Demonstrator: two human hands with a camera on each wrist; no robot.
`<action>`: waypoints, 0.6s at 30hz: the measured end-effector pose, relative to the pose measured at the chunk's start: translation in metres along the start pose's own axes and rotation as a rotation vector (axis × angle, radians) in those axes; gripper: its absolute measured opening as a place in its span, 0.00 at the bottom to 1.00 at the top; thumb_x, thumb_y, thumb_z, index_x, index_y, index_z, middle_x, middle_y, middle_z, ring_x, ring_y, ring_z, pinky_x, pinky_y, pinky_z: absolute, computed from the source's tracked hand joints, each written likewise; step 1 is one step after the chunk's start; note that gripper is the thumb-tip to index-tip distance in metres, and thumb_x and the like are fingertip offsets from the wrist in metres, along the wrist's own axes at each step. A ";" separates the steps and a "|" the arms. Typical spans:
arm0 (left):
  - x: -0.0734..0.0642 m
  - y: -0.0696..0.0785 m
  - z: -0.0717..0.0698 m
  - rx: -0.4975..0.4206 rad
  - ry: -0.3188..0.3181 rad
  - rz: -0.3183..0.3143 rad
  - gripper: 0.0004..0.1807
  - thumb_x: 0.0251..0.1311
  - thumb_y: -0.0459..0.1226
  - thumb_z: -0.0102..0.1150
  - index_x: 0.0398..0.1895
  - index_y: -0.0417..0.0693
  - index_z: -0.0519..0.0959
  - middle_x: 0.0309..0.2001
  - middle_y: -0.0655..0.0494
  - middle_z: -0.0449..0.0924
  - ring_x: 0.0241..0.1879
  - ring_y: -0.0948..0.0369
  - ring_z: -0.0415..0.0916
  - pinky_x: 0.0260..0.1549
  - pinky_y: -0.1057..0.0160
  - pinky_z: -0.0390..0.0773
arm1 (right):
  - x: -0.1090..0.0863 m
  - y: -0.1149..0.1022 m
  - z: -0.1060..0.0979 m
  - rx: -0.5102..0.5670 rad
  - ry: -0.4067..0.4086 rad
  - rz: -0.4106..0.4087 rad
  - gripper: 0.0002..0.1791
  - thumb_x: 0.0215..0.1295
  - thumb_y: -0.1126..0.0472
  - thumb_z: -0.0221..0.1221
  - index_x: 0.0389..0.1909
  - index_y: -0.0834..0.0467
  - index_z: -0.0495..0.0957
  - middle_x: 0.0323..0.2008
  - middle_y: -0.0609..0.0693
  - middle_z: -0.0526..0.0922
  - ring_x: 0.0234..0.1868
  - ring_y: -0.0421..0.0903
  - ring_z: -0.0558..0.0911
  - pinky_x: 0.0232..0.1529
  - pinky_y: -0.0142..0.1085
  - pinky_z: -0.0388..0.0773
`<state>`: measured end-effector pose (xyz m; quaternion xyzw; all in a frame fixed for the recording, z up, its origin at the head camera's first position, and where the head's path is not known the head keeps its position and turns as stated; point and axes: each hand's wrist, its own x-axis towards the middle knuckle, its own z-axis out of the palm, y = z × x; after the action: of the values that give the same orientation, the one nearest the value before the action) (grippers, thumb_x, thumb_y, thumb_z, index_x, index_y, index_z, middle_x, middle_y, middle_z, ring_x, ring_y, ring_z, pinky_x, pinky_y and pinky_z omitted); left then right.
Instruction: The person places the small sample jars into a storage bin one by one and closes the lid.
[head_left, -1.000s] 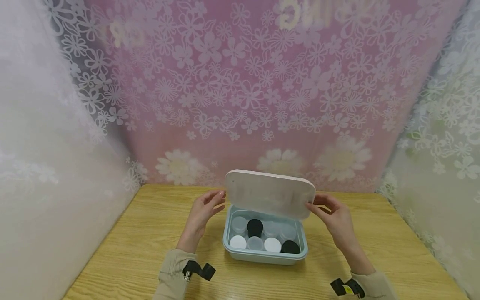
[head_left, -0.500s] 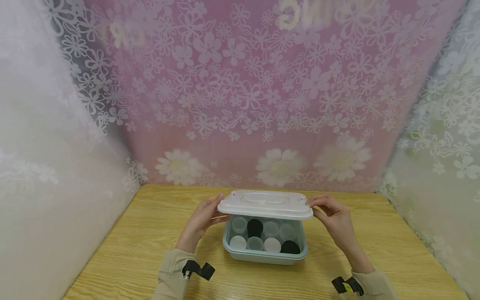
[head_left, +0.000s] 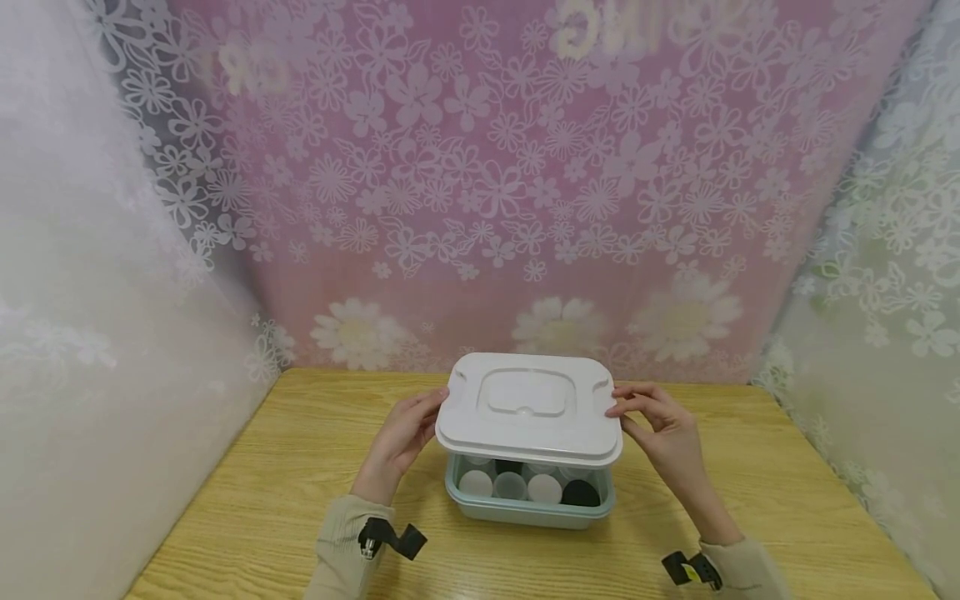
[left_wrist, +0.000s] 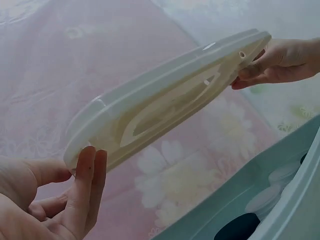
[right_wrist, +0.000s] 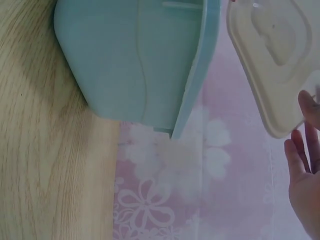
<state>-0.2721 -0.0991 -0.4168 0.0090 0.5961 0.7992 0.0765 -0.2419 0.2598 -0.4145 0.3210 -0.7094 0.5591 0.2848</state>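
A white plastic lid (head_left: 528,433) hangs tilted above the back part of a pale blue box (head_left: 525,512), apart from the box in the left wrist view. My left hand (head_left: 402,437) holds the lid's left end between thumb and fingers. At the other end, my right hand (head_left: 663,429) pinches the edge. Inside the box, white, black and translucent round-topped containers show in the front row, such as a white one (head_left: 476,484) and a black one (head_left: 581,493). The lid hides most of the back row. From the right wrist, the box's side wall (right_wrist: 115,55) is seen close.
The box stands on a wooden table (head_left: 300,483). Behind the table hangs a pink flowered sheet (head_left: 480,208), with pale sheets at the left (head_left: 135,333) and right (head_left: 885,317). Black straps with cameras sit on both wrists.
The lid has swung from steeply raised, underside showing, to a flatter tilt with its top showing. It now covers the back row. My left hand has come to grip its left end.
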 end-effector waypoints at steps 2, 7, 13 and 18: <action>-0.001 0.001 0.001 -0.006 -0.001 0.003 0.23 0.76 0.37 0.53 0.63 0.25 0.73 0.41 0.57 0.84 0.40 0.67 0.82 0.40 0.75 0.83 | 0.000 0.000 0.000 -0.024 0.008 -0.007 0.13 0.54 0.88 0.61 0.34 0.70 0.85 0.49 0.62 0.78 0.58 0.42 0.78 0.64 0.31 0.75; 0.000 0.002 0.002 -0.027 0.035 0.004 0.21 0.76 0.37 0.54 0.60 0.25 0.75 0.39 0.57 0.84 0.39 0.67 0.82 0.39 0.75 0.83 | 0.001 -0.001 -0.001 -0.098 0.021 0.076 0.17 0.60 0.84 0.61 0.49 0.71 0.82 0.53 0.63 0.78 0.58 0.39 0.78 0.61 0.30 0.78; 0.001 0.002 0.001 -0.038 0.055 0.003 0.20 0.75 0.36 0.54 0.59 0.25 0.75 0.38 0.57 0.85 0.37 0.67 0.82 0.37 0.75 0.83 | 0.000 -0.003 -0.006 -0.006 -0.025 0.416 0.22 0.76 0.64 0.56 0.68 0.66 0.72 0.54 0.46 0.82 0.50 0.37 0.84 0.50 0.31 0.84; -0.001 0.001 0.000 0.029 -0.012 0.007 0.22 0.76 0.36 0.53 0.63 0.26 0.73 0.43 0.55 0.84 0.39 0.66 0.83 0.39 0.73 0.84 | 0.001 -0.003 -0.013 0.137 -0.133 0.647 0.31 0.80 0.55 0.52 0.75 0.66 0.61 0.55 0.36 0.81 0.49 0.39 0.84 0.48 0.33 0.86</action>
<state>-0.2710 -0.0997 -0.4154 0.0168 0.6071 0.7907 0.0770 -0.2400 0.2717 -0.4092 0.1332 -0.7525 0.6446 0.0233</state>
